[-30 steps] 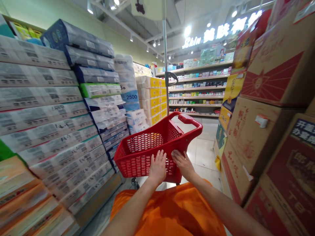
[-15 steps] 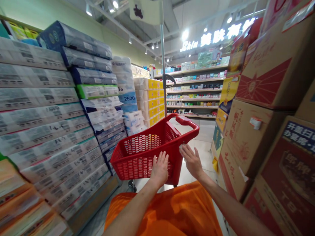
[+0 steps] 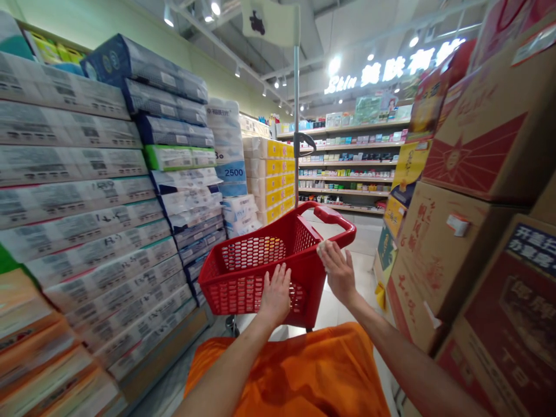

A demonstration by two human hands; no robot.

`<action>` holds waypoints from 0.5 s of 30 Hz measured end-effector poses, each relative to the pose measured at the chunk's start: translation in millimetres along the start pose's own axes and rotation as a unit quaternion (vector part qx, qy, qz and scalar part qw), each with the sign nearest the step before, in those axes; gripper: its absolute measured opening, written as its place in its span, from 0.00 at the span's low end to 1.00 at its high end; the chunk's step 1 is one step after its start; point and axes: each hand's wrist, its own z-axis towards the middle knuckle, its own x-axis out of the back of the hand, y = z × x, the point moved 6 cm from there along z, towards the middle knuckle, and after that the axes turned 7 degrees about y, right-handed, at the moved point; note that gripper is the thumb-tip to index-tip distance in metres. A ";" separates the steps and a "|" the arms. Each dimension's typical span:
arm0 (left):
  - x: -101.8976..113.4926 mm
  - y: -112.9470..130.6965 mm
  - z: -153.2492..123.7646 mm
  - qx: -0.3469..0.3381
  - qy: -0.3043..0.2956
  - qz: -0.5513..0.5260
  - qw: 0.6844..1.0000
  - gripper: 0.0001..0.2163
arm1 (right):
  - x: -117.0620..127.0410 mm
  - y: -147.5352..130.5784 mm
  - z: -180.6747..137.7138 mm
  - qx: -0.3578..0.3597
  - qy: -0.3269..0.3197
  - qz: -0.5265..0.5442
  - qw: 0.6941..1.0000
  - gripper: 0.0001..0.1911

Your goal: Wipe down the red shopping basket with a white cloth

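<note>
Bright white light falls from ceiling spotlights (image 3: pixel 168 15); the far illuminated sign (image 3: pixel 394 68) glares, its letters blooming. Soft shadows darken the orange cloth (image 3: pixel 291 370). Near left and right, the edges stretch and smear.

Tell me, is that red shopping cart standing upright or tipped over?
Upright: the red shopping cart has its open top facing up, and a wheel shows beneath it.

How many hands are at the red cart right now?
2: the left hand at the latticed near side of the red cart, the right hand by its rim, near the handle. No others show.
</note>
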 end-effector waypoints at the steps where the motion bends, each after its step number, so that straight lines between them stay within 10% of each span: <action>1: 0.3 -3.4 0.5 0.006 0.002 0.005 1.000 0.30 | 0.0 3.3 13.3 -0.008 0.011 -0.005 1.000 0.25; 10: -5.3 -20.8 -9.0 0.021 0.014 0.025 0.999 0.29 | -28.6 -49.4 -22.1 0.107 -0.077 0.047 0.990 0.20; 15: -7.2 -32.7 -15.8 0.036 0.024 0.033 0.999 0.29 | -28.5 -70.2 8.0 0.088 -0.059 0.056 0.993 0.22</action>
